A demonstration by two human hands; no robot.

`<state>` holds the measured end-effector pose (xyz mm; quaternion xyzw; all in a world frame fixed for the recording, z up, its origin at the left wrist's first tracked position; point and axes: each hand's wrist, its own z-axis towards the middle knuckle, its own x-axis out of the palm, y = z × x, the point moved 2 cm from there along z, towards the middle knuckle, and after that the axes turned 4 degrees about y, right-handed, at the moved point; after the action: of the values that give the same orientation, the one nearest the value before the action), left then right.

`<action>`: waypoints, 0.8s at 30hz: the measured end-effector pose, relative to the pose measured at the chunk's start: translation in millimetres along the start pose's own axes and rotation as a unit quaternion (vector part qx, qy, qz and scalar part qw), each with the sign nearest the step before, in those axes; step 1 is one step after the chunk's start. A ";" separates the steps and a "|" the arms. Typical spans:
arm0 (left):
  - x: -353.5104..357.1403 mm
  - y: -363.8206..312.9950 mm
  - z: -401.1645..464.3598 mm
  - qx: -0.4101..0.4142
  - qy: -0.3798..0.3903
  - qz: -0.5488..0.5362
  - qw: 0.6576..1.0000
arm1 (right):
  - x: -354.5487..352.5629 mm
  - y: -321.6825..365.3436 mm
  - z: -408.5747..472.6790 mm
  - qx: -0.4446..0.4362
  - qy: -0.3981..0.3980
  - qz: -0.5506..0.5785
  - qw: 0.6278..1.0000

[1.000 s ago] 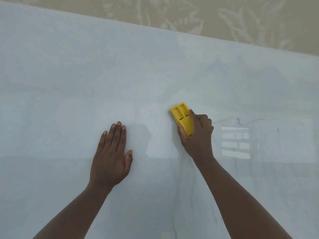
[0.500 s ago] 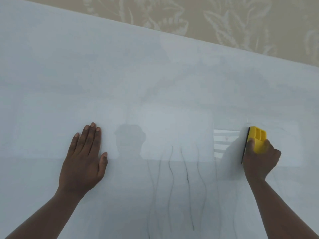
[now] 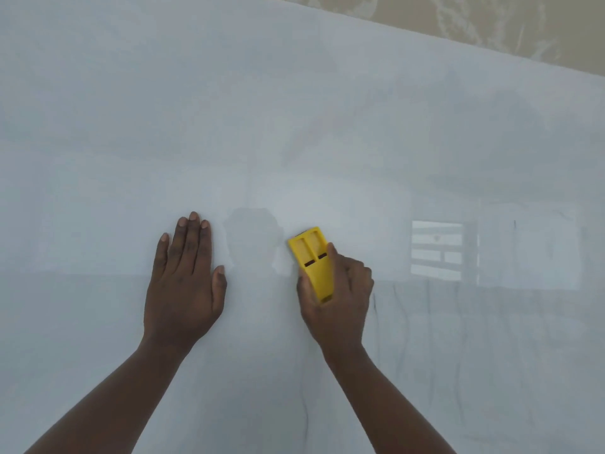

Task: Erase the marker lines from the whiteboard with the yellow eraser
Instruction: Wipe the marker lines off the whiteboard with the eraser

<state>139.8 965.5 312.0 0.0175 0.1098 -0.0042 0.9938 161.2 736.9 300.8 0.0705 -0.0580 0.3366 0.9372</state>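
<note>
A: Starting at the left, what is there?

B: The left hand point(image 3: 185, 283) lies flat on the whiteboard point(image 3: 98, 132), palm down, fingers straight and close together, thumb out to the right. It is released and grasps nothing. Its forearm runs down to the near left corner.

A: And just right of it?

B: A soft grey shadow or reflection point(image 3: 252, 234) on the board sits between the two hands, a little farther away than the thumb.

A: Where is the eraser?

B: The yellow eraser point(image 3: 312, 262) is near the middle of the board, just right of that shadow. It lies pressed against the surface, its long side tilted slightly to the left, two recessed channels and two dark slots showing on its back. The right hand point(image 3: 337, 296) is clenched round its near half: thumb on the left edge, fingers curled over the right edge. The far end sticks out past the fingertips.

A: Any marker left?

B: Yes. Faint marker lines point(image 3: 375, 303) run near-to-far just right of the right hand, with more thin, pale strokes spread over the near right part of the board. One dim line also drops towards the near edge below the right wrist. A short dark tick point(image 3: 514, 224) shows far to the right.

A: Anything else on that side?

B: A bright window reflection point(image 3: 437, 250), barred, lies right of the eraser. Beyond the board's far right edge is beige patterned wall point(image 3: 523, 24).
</note>
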 end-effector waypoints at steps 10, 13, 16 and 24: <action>6.1 -6.1 -36.1 0.022 0.011 0.001 1.000 | -17.0 -17.9 -28.5 -0.109 0.040 -0.025 0.993; 7.7 -6.9 -41.2 0.028 0.016 0.006 0.999 | -44.3 -70.2 -0.9 0.044 -0.020 -0.031 0.998; 8.6 -7.7 -41.7 0.032 0.009 0.006 0.999 | -80.1 -132.6 8.7 0.172 -0.059 -0.059 0.982; 9.2 -7.3 -41.9 0.033 0.003 -0.002 0.999 | -136.0 -202.2 -27.6 0.413 -0.136 -0.076 0.897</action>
<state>139.6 959.6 268.9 0.0496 0.1127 -0.0098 0.9923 187.9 502.6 233.6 0.5007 -0.0347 0.2453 0.8294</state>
